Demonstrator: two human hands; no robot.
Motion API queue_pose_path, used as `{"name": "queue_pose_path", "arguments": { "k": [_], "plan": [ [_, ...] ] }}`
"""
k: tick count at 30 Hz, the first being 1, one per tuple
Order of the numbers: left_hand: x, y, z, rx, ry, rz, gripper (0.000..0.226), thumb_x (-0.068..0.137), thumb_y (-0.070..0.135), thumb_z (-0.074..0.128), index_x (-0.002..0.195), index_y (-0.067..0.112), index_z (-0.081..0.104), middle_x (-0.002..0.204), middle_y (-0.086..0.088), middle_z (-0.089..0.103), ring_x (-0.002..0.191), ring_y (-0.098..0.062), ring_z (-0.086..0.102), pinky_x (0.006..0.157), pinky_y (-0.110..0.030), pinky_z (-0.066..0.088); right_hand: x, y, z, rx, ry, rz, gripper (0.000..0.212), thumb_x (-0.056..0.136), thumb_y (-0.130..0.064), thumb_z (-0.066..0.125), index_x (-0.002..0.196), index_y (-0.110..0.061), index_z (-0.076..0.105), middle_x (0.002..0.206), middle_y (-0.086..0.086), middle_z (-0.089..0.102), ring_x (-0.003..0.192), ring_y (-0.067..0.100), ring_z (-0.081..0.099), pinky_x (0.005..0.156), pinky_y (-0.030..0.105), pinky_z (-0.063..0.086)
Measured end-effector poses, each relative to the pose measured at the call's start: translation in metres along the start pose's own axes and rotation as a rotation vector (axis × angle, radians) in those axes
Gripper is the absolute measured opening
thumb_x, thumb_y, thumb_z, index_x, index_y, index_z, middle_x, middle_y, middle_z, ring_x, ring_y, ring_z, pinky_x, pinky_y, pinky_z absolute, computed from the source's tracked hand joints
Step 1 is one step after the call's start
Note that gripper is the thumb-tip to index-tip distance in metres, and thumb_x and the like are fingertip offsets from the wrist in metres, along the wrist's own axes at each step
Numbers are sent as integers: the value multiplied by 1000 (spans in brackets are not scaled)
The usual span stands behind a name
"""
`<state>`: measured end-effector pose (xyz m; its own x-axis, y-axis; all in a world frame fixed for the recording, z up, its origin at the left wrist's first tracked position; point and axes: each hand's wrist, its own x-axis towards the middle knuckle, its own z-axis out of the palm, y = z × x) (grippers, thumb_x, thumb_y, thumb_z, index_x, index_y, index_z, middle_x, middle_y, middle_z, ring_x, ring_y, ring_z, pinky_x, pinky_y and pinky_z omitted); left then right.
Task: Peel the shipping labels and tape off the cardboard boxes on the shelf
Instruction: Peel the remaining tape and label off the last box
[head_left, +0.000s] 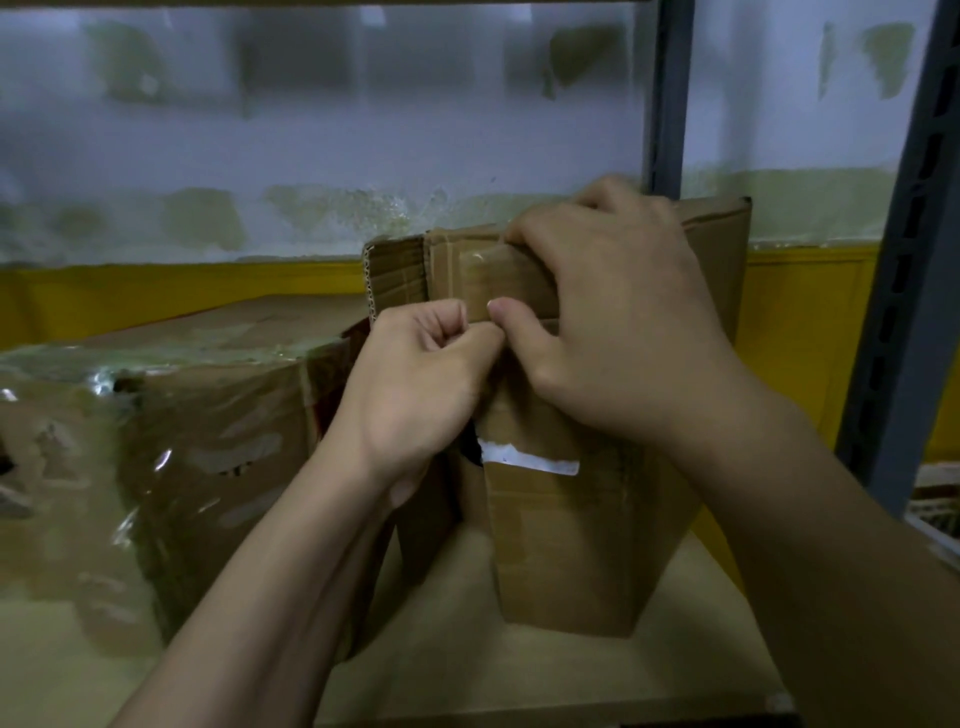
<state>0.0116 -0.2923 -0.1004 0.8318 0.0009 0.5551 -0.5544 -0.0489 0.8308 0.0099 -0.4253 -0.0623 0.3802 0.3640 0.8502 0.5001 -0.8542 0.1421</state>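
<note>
An upright cardboard box stands on the shelf board at centre right. Clear tape runs over its top front edge, and a torn white label remnant sticks to its front face. My right hand grips the box's top edge, fingers curled over the rim and thumb pressed on the front. My left hand is curled beside that thumb, pinching at the tape on the front face; the pinched bit itself is hidden between the fingers.
A larger cardboard box wrapped in glossy clear tape lies to the left, touching the upright one. The wooden shelf board extends toward me. Grey metal uprights stand at right, a peeling wall behind.
</note>
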Motion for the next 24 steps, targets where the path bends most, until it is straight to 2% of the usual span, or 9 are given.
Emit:
{"name": "queue_pose_path", "arguments": {
  "k": [2,6,8,11,13,15,19,21,24],
  "plan": [
    [1,0,-1,12,0,-1,45,75,22,56,82,-22,47,71,-23,53,69,-27,42,62,-43,29,1,1,0,9,-6,-6,34,84,-42,56,108,-19,61,100,-1,65,105,23,47,88,37,31],
    [2,-3,1,27,17,5,37,77,15,52,82,-22,49,73,-42,53,67,-28,46,60,-43,33,0,1,1,23,25,5,35,81,-43,54,105,-19,62,98,-2,65,102,22,47,87,36,30],
    [2,-7,1,14,46,-8,29,79,8,49,83,-21,51,77,-44,54,65,-30,49,60,-44,38,0,-1,1,14,37,3,36,80,-43,54,104,-18,62,95,-1,65,100,23,48,86,37,31],
    [-1,-11,-3,-6,50,-17,16,89,-5,47,79,-14,55,70,-30,57,65,-28,50,63,-40,41,0,0,0,17,37,8,35,80,-43,54,103,-19,62,94,-2,64,98,22,47,84,36,30],
    [-7,-13,-3,-20,32,0,24,95,-8,46,79,-2,63,70,-15,64,64,-24,58,61,-31,48,0,4,0,40,30,29,32,83,-42,57,106,-19,62,96,-3,63,100,21,47,84,35,29],
    [-14,-13,-2,-14,61,33,27,96,-9,47,87,7,68,70,-3,70,65,-13,66,59,-25,55,1,9,0,45,23,49,31,85,-40,61,109,-20,62,99,-3,62,103,21,46,84,34,29],
    [-18,-18,-2,157,234,181,11,89,8,70,92,18,71,73,0,73,71,-16,70,72,-44,62,0,7,-2,41,33,69,31,86,-39,63,110,-19,62,93,-6,53,104,21,45,84,34,30],
    [-15,-17,-2,191,258,187,9,86,16,75,93,21,72,73,-1,74,73,-17,72,74,-46,62,-1,6,-3,37,38,67,31,85,-38,63,109,-18,62,94,-4,57,105,23,46,84,35,31],
    [-9,-11,-6,231,213,179,8,88,15,73,85,22,76,67,-3,73,66,-15,70,73,-46,61,-1,5,-4,49,31,58,31,85,-38,63,108,-18,63,90,-8,47,104,22,46,84,35,29]
  ]
}}
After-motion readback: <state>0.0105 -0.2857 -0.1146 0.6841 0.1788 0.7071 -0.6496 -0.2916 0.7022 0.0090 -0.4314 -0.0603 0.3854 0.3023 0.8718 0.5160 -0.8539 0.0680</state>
